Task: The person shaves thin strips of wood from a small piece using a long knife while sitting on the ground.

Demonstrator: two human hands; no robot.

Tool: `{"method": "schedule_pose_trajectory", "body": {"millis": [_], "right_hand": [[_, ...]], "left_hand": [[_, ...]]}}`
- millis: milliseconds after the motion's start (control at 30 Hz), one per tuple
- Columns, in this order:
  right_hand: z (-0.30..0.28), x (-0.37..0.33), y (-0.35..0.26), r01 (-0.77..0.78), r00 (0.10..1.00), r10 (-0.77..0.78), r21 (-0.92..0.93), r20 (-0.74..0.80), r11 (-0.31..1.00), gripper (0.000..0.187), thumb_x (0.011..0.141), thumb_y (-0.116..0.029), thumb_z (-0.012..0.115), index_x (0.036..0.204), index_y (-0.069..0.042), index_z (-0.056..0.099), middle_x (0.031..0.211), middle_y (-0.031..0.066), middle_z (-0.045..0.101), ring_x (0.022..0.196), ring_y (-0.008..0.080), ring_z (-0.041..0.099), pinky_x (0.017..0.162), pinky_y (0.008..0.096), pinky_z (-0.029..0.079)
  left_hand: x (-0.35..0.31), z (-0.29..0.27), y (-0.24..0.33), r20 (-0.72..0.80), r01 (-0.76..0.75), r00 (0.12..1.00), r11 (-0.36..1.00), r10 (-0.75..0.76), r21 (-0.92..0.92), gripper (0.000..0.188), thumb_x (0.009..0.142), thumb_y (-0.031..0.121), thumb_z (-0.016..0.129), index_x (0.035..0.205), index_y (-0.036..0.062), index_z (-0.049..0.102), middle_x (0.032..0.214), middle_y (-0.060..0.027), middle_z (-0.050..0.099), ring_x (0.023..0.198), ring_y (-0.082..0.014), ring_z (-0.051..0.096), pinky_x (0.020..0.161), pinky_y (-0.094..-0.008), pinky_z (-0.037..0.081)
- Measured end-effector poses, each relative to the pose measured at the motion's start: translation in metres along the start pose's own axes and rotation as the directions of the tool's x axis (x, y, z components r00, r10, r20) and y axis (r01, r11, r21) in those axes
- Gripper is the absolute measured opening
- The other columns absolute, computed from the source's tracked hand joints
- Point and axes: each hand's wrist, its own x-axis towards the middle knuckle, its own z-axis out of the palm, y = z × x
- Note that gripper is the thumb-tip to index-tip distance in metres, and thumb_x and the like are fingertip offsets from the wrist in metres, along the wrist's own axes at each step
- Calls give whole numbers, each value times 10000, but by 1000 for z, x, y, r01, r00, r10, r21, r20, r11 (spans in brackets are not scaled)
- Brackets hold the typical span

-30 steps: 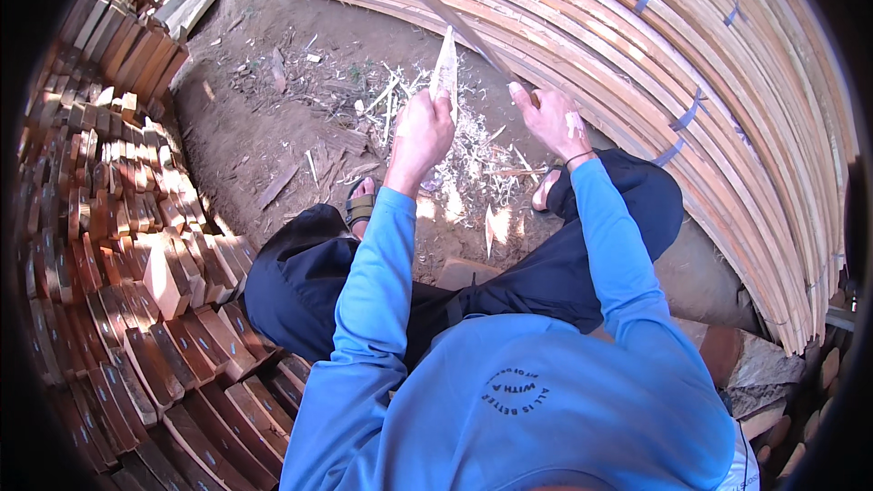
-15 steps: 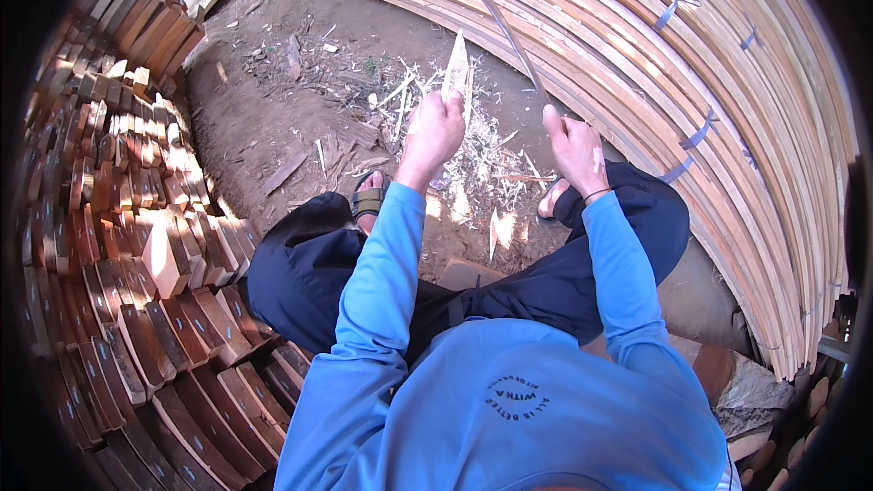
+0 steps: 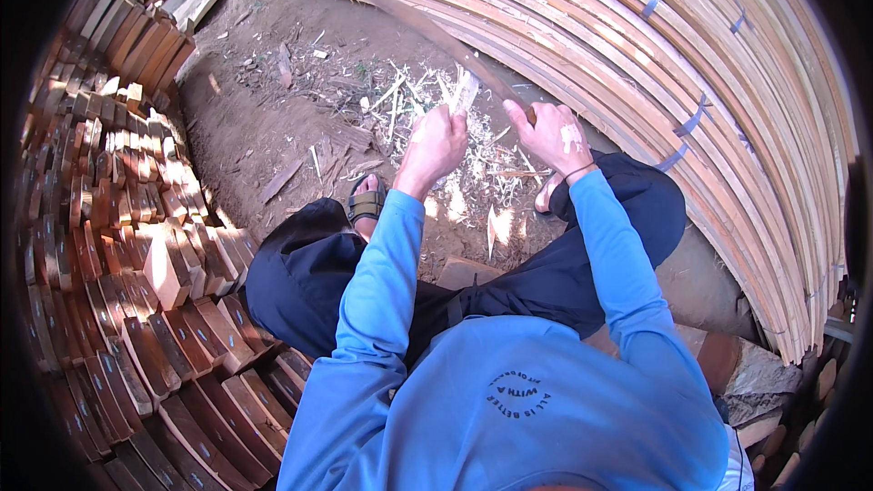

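Bare earthen ground [image 3: 241, 132], strewn with shavings [image 3: 473, 186] near the edge where long slats [image 3: 582, 18] are stacked, and above that litter is the pale wood piece [image 3: 466, 94], the left hand [image 3: 441, 141] with its grip closed round it! Right hand [image 3: 555, 136] clenched on the long blade's [image 3: 455, 48] handle; contact with the wood, can't tell. Danger: a knot or bad angle could skid the edge toward that left hand; with nothing visibly bracing it, the piece could twist.

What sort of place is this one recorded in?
Probably a timber yard or rough woodworking spot: long boards with blue ties lie on the right, wooden blocks are stacked on the left, and pale shavings litter the dirt ground.
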Motion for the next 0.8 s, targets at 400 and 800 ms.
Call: {"method": "schedule_pose_trajectory", "body": {"millis": [400,800], "right_hand": [[-8,-21,5,124,984,-139,123,115,985,705,964,-611,557,728,40,691,689,293,642,712,454,668,709,527,501],[7,1,-10,50,993,-58,76,104,996,758,948,-673,518,846,45,735,837,321,695,877,463,698,820,538,535]], "left_hand": [[12,0,-16,-146,60,987,997,-68,-53,404,1050,286,460,1007,-87,610,931,-337,666,941,-500,641,886,-553,481],[7,1,-4,-190,-2,982,999,8,33,362,1043,252,486,928,-71,602,878,-344,655,887,-516,637,827,-583,473]]}}
